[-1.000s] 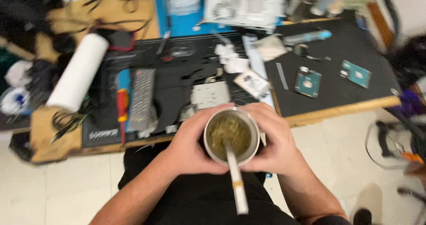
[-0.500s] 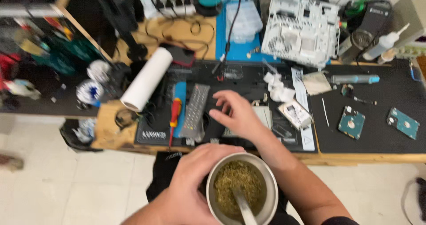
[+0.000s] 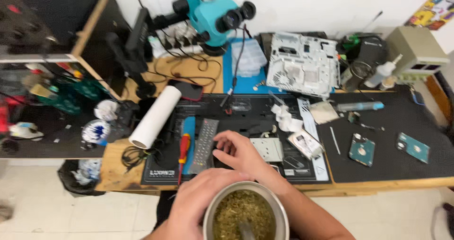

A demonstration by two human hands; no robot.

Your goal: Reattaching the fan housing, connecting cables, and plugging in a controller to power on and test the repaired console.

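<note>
My left hand (image 3: 196,204) is wrapped around a round metal cup (image 3: 246,214) full of green, crumbly leaves. The cup is low and close to me, just in front of the table edge (image 3: 378,187). A metal straw (image 3: 246,230) stands in the leaves. My right hand (image 3: 236,151) reaches out over the black mat (image 3: 246,114). Its fingers are spread a little and rest on the mat, holding nothing.

Just beside my right hand, on its left, lies one grey remote (image 3: 204,145). Next to that lies one red screwdriver (image 3: 183,150). One white paper roll (image 3: 156,117) lies further left. On the other side of my hand sits a small silver metal box (image 3: 268,150). Far to the right I count two flat disk drives (image 3: 362,150), well apart from my hands. At the back stands one blue-green microscope (image 3: 213,15) and one white machine shell (image 3: 302,62). Cables lie across the back of the table.
</note>
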